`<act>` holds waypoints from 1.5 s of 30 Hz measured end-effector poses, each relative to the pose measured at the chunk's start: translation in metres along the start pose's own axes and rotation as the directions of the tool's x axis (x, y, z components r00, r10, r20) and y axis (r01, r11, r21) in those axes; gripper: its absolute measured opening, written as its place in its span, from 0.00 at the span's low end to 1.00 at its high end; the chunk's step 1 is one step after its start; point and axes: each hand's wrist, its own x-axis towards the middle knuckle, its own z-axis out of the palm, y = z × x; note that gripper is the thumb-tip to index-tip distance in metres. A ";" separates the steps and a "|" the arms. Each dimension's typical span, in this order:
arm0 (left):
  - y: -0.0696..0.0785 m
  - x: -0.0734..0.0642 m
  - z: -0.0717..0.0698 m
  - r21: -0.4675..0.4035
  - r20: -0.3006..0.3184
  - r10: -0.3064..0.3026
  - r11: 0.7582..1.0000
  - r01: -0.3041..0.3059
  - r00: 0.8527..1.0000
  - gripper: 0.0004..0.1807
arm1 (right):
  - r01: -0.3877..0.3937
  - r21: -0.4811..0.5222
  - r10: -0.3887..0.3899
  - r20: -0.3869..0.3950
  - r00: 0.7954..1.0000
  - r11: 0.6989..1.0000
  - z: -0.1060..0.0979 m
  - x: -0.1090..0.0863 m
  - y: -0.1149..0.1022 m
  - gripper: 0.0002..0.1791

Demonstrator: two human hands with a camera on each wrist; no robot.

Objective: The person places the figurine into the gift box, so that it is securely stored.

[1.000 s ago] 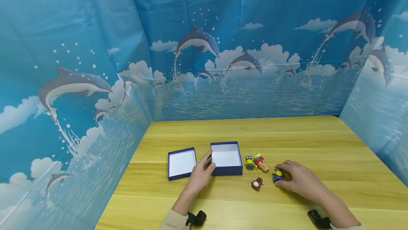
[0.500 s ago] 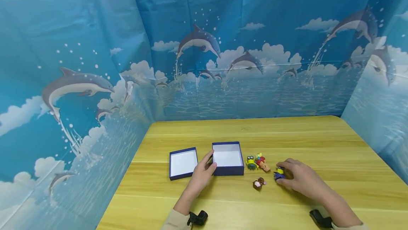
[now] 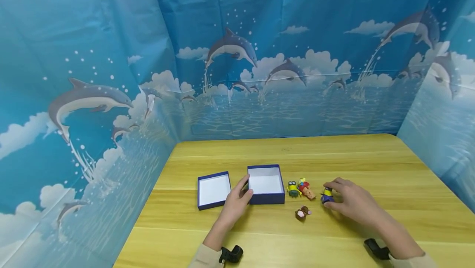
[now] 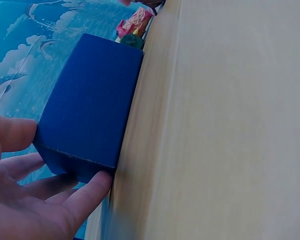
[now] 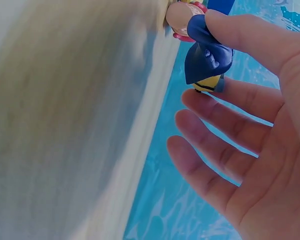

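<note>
My right hand pinches a small yellow Minion figurine in a dark blue cape between thumb and fingers. In the right wrist view the caped figurine sits at the thumb tip, and the other fingers are spread below it. My left hand touches the left side of a dark blue box with a white inside. The left wrist view has its thumb at one corner of the box and its fingers, fairly straight, against the side wall.
Left of the box lies a shallow blue-rimmed lid, white side up. To the box's right are a yellow-and-green figurine and a red-haired figurine. A brown figurine lies nearer. Dolphin-print curtains surround the wooden table.
My right hand and the caped figurine have moved slightly up and away in the head view. The left hand stays at the box; the whole view has shifted a little.
</note>
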 end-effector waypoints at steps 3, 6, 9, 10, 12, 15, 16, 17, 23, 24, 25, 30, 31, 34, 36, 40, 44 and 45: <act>0.000 0.000 0.000 -0.002 -0.002 -0.001 1.000 0.001 1.000 0.30 | 0.002 -0.006 -0.002 0.004 1.000 1.000 -0.002 0.002 0.000 0.32; 0.000 0.000 0.000 0.005 -0.008 -0.009 1.000 0.009 1.000 0.29 | 0.010 -0.007 -0.010 -0.008 1.000 1.000 -0.005 0.004 0.000 0.32; 0.002 0.000 -0.001 0.013 -0.012 -0.013 1.000 0.014 1.000 0.29 | 0.019 -0.011 -0.020 -0.028 0.999 1.000 -0.009 0.008 -0.002 0.32; 0.003 0.000 -0.001 0.010 -0.011 -0.013 1.000 0.013 1.000 0.29 | 0.022 -0.012 -0.022 -0.031 0.999 1.000 -0.011 0.009 -0.002 0.31; 0.003 -0.002 -0.001 0.004 -0.008 -0.015 1.000 0.015 1.000 0.29 | 0.024 -0.016 -0.024 -0.032 0.999 1.000 -0.013 0.011 -0.003 0.31; 0.002 -0.004 0.000 -0.009 -0.006 -0.020 1.000 0.020 1.000 0.29 | 0.029 -0.015 -0.029 -0.035 0.999 0.999 -0.015 0.013 -0.005 0.31; 0.002 -0.004 -0.001 -0.013 -0.005 -0.022 1.000 0.022 1.000 0.29 | 0.033 -0.010 -0.033 -0.038 0.999 0.999 -0.015 0.014 -0.005 0.31; 0.002 -0.003 -0.001 -0.016 -0.005 -0.024 1.000 0.024 1.000 0.29 | 0.035 -0.007 -0.035 -0.042 0.998 0.999 -0.015 0.014 -0.006 0.31; 0.003 0.000 -0.002 -0.018 -0.009 -0.013 1.000 0.013 1.000 0.29 | 0.055 0.009 -0.054 -0.068 0.996 0.998 -0.019 0.020 -0.013 0.31; 0.003 0.001 -0.002 -0.017 -0.009 -0.011 1.000 0.011 1.000 0.29 | 0.056 0.008 -0.056 -0.069 0.996 0.998 -0.020 0.021 -0.015 0.31; 0.003 0.001 -0.002 -0.017 -0.007 -0.008 1.000 0.008 1.000 0.29 | 0.057 0.010 -0.057 -0.069 0.996 0.998 -0.020 0.022 -0.017 0.31; 0.002 0.001 -0.003 -0.018 -0.003 -0.008 1.000 0.008 1.000 0.29 | 0.060 0.028 -0.058 -0.065 0.996 0.998 -0.024 0.026 -0.025 0.31; 0.001 0.001 -0.003 -0.018 -0.004 -0.009 1.000 0.009 1.000 0.29 | 0.064 0.031 -0.062 -0.066 0.996 0.997 -0.024 0.026 -0.027 0.31; 0.000 0.001 -0.002 -0.027 0.000 -0.015 1.000 0.015 1.000 0.29 | 0.074 0.032 -0.072 -0.070 0.995 0.997 -0.025 0.028 -0.031 0.31; -0.001 0.000 -0.002 -0.037 0.004 -0.021 0.999 0.021 1.000 0.30 | 0.077 0.027 -0.075 -0.074 0.994 0.997 -0.025 0.030 -0.033 0.31; -0.002 0.000 -0.001 -0.052 0.008 -0.029 0.998 0.029 1.000 0.30 | 0.073 0.019 -0.072 -0.072 0.995 0.997 -0.023 0.033 -0.036 0.31; -0.002 0.000 0.000 -0.049 0.004 -0.032 0.998 0.033 0.999 0.30 | 0.073 0.020 -0.071 -0.061 0.996 0.997 -0.023 0.036 -0.040 0.32; -0.002 -0.001 0.001 -0.048 0.004 -0.032 0.998 0.033 0.999 0.30 | 0.068 0.022 -0.067 -0.057 0.996 0.997 -0.023 0.037 -0.041 0.32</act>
